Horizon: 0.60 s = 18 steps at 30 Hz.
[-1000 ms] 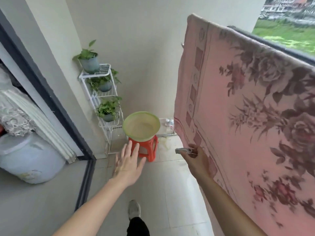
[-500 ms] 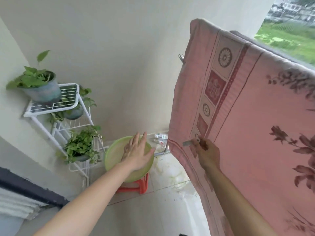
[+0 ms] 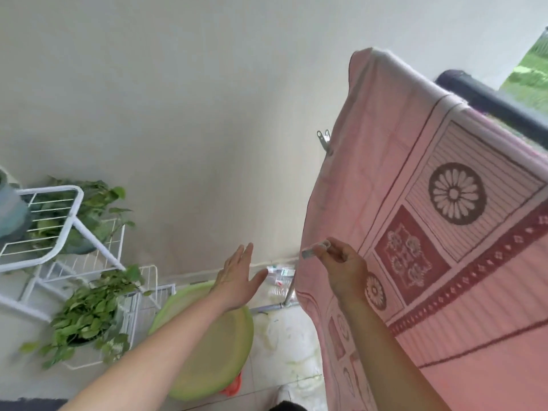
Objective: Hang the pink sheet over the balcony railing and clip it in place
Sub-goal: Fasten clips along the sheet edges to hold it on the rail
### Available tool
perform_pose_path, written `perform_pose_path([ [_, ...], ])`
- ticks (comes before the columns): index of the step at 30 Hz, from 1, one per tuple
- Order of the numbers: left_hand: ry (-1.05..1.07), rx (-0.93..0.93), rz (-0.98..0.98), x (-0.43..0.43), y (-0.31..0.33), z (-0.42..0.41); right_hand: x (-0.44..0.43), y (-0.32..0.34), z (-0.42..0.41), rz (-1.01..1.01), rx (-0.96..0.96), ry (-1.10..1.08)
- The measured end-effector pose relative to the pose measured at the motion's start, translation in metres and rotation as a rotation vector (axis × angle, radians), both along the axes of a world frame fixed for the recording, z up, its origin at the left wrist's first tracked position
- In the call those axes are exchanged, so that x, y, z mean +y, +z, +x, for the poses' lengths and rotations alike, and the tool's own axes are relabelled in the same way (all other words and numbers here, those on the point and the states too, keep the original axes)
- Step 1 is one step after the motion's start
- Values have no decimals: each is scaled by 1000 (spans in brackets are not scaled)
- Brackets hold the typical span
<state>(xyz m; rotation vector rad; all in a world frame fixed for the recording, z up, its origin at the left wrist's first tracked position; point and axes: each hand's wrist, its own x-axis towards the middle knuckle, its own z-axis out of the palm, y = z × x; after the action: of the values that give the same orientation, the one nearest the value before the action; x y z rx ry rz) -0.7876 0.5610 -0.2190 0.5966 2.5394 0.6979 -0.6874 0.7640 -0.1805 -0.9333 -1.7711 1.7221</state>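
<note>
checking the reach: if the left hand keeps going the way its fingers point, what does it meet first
The left hand is open, fingers pointing up and forward. Nothing shows in that line before the pale wall; the pink sheet hangs off to its right. Depth is unclear.

The dark balcony railing (image 3: pixel 486 99) carries the pink sheet (image 3: pixel 444 232), draped over it. On the tiled floor (image 3: pixel 284 345) stand a white plant rack (image 3: pixel 74 226) and a red stool (image 3: pixel 232 388).

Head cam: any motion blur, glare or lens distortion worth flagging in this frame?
Head view: soft daylight, no glare or hard shadows; plant rack and green basin smeared by motion blur; pink sheet pattern fairly sharp; clip in the right hand slightly soft; left hand readable; wide-angle tilt slants the railing; outdoor greenery blurred.
</note>
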Motion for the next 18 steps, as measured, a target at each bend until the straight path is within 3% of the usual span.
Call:
perform_pose_path([
  [11, -54, -43, 89, 18, -21, -103, 29, 14, -111, 10, -82, 65],
  [18, -200, -215, 106, 42, -57, -152, 33, -1, -136, 64, -163, -32],
])
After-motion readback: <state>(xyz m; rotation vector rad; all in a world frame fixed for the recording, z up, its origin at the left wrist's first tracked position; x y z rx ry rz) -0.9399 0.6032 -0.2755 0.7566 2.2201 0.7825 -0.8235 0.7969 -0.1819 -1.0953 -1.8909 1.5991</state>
